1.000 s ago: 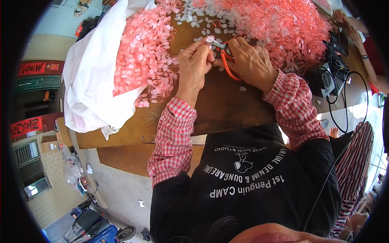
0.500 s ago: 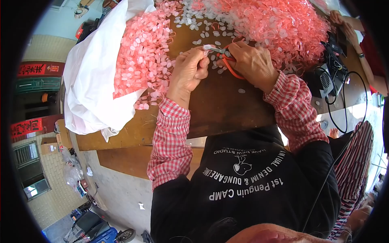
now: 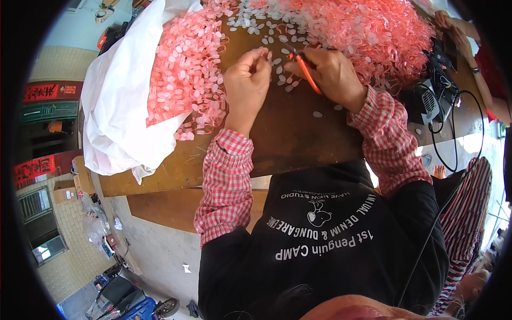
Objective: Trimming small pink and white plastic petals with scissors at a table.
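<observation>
My left hand (image 3: 247, 85) is closed in a pinch above the brown table (image 3: 298, 144). A sliver of a small pink plastic piece (image 3: 269, 56) shows at its fingertips; the rest is hidden. My right hand (image 3: 334, 74) grips orange-handled scissors (image 3: 308, 73), their dark tips pointing up and left, apart from the left hand. Loose whitish ovals (image 3: 285, 52) lie on the wood around the scissors. Beyond the right hand rises a big heap of pink plastic pieces (image 3: 373, 37). Left of my left hand, more pink pieces with pale ovals (image 3: 184, 69) spill from a white sack (image 3: 120, 117).
A black device with cables (image 3: 429, 104) stands at the table's right. Another person's hands (image 3: 453, 32) are at the far right corner. A dark cable (image 3: 453, 197) runs down past my right side. Whitish ovals (image 3: 250, 21) lie scattered at the far side.
The scissors have come away from my left fingertips, and the pale oval seen there is gone from view. My left hand has shifted slightly up; the right has moved little.
</observation>
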Motion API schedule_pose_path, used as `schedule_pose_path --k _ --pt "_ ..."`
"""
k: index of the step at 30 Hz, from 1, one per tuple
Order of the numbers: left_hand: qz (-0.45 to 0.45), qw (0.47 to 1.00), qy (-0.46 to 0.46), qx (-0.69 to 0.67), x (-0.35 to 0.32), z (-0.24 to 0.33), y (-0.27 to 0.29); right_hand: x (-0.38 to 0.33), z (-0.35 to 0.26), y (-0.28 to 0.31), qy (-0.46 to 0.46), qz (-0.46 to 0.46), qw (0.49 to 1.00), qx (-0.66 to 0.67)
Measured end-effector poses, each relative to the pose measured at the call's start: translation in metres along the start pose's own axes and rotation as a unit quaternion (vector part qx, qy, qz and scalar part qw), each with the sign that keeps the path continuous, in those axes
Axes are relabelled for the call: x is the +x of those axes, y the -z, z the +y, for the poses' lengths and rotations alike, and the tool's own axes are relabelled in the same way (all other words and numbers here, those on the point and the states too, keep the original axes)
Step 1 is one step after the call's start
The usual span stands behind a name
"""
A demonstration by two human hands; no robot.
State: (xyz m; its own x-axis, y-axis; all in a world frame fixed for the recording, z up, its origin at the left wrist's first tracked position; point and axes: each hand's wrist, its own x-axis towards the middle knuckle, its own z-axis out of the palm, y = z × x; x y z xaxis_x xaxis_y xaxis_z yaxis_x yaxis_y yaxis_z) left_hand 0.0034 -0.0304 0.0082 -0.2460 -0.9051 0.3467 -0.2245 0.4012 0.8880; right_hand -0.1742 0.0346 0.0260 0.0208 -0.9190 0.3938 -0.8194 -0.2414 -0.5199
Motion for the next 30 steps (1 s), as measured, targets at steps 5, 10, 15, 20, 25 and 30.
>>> schedule_pose_path --k 5,10,15,20,25,30 --pt "-0.003 0.982 -0.149 0.113 -0.009 0.012 -0.014 0.005 0.016 -0.015 -0.080 -0.010 0.940 0.330" --pt "-0.027 0.985 -0.138 0.104 -0.014 0.012 -0.017 0.008 0.025 -0.015 0.034 0.023 0.977 0.211" --pt "-0.056 0.983 -0.128 0.116 -0.013 0.018 -0.017 0.008 0.022 -0.016 0.091 0.044 0.995 0.019" --pt "-0.055 0.985 -0.131 0.098 -0.010 0.011 -0.018 0.009 0.032 -0.016 0.098 0.069 0.993 -0.003" --pt "-0.045 0.986 -0.127 0.097 -0.002 0.011 -0.018 0.013 0.051 0.015 0.078 0.197 0.977 -0.014" --pt "-0.086 0.952 -0.232 0.183 0.008 0.005 -0.028 0.009 0.051 0.035 -0.013 0.138 0.990 0.011"
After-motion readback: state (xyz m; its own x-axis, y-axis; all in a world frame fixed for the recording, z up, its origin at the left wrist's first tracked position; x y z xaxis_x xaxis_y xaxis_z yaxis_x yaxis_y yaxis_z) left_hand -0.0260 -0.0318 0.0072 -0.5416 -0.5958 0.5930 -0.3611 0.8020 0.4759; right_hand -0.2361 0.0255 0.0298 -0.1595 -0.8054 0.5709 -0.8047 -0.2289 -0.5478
